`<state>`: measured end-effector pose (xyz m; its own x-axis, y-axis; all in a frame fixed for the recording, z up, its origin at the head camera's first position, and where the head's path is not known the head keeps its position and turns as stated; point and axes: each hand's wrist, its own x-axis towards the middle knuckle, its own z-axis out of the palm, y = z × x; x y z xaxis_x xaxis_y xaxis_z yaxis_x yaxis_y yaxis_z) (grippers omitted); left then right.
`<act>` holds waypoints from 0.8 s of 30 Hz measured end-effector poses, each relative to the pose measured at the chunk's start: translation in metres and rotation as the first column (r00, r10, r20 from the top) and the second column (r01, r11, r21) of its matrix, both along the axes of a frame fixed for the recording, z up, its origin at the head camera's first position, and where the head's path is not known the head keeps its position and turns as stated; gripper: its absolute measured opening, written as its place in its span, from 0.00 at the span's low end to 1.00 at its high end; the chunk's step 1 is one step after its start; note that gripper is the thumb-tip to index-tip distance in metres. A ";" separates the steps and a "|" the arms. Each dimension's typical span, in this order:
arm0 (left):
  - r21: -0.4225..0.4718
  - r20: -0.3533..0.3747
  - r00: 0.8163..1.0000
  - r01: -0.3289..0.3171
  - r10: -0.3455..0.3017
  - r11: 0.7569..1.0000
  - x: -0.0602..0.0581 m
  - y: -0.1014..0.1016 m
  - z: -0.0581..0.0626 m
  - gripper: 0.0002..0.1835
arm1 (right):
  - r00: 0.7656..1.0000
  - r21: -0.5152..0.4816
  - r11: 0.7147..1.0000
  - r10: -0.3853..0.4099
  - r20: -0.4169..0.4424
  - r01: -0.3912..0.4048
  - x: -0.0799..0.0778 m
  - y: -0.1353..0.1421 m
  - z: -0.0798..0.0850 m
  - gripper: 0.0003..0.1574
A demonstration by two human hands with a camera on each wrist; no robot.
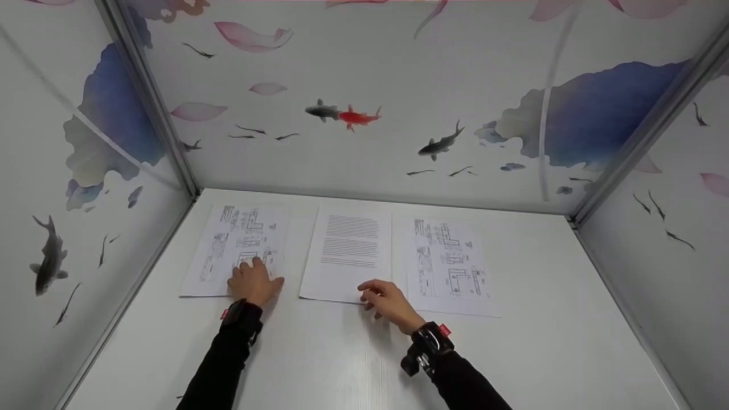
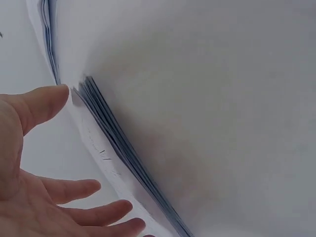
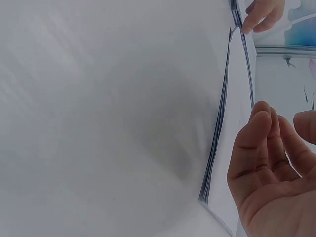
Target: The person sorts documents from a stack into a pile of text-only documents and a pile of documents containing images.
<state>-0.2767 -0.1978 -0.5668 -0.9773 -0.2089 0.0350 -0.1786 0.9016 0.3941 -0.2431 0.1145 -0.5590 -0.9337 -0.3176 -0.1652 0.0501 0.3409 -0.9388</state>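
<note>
Three stacks or sheets of paper lie side by side on a white table. My left hand (image 1: 254,283), fingers spread, is at the lower right of the left stack of printed drawings (image 1: 213,250); whether it touches the paper is unclear. In the left wrist view a paper stack's layered edge (image 2: 126,145) shows beyond the fingers. My right hand (image 1: 390,303) is over the lower right corner of the middle stack of text pages (image 1: 347,279), its fingers loosely bent with nothing between them. In the right wrist view the same hand (image 3: 276,182) appears beside a stack's edge (image 3: 217,131).
To the right of the text pages lies another printed drawing (image 1: 450,267), its lower edge near the right wrist. White panels (image 1: 353,165) with painted fish and petals enclose the table (image 1: 547,319) at the back and both sides. Metal posts (image 1: 154,102) stand at the corners.
</note>
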 end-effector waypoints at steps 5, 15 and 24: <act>0.016 0.027 1.000 0.003 -0.003 1.000 0.000 0.001 -0.001 0.36 | 1.000 -0.043 0.999 0.023 0.020 -0.022 0.014 -0.007 0.023 0.19; 0.157 0.031 0.998 0.056 -0.061 0.986 -0.001 -0.013 0.014 0.22 | 0.999 -0.065 0.997 0.042 0.024 -0.040 0.018 -0.019 0.026 0.19; 0.083 -0.060 0.996 0.068 -0.063 0.994 0.011 -0.013 0.016 0.11 | 0.997 -0.080 0.995 0.059 0.054 -0.055 0.006 -0.033 -0.003 0.19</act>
